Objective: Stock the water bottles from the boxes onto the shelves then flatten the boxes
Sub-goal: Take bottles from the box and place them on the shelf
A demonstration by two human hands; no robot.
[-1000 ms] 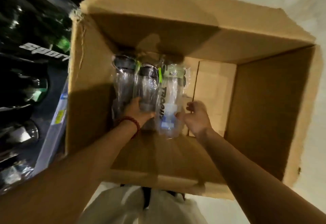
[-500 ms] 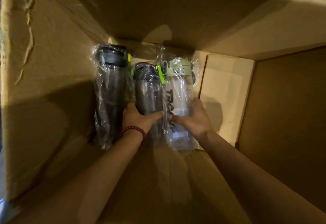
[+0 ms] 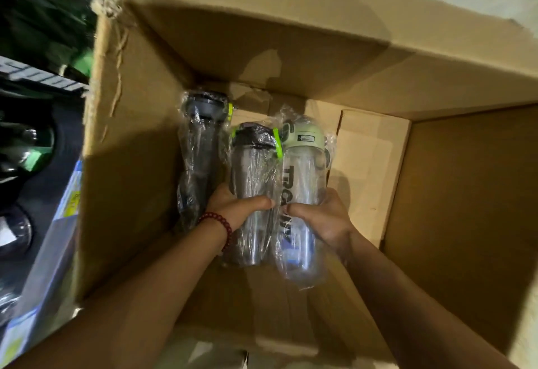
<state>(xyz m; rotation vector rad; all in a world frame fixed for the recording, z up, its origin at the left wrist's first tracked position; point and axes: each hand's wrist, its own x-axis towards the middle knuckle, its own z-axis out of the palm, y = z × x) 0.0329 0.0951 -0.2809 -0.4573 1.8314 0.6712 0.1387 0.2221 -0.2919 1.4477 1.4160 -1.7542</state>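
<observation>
Fingers of the left hand (image 3: 233,208) curl around the middle of the smoky grey bottle (image 3: 253,188), thumb lying across its front, while fingers of the right hand (image 3: 323,217) wrap the clear bottle (image 3: 302,203) from its right side, thumb pressing the front just below the black lettering. Both bottles sit side by side, touching, each sealed in a crinkled transparent wrapper. The grey one carries a dark lid with a lime-green tab; the clear one carries a pale green lid. A third bottle (image 3: 201,159), dark-lidded and likewise wrapped, lies to the left of the held pair, close against the left wall, ungripped; the back of the left hand lies just beside its lower half. All three are inside the open cardboard box (image 3: 139,165), lids pointing toward the far wall. The bottom flaps of the box show bare to the right of the bottles. Whether the held pair rests on the floor of the box or is raised off it cannot be told. A red beaded bracelet (image 3: 218,223) circles the left wrist. Outside the box, at far left, a dark shelf (image 3: 37,141) holds more wrapped bottles, blurred, with a price strip along its edge.
</observation>
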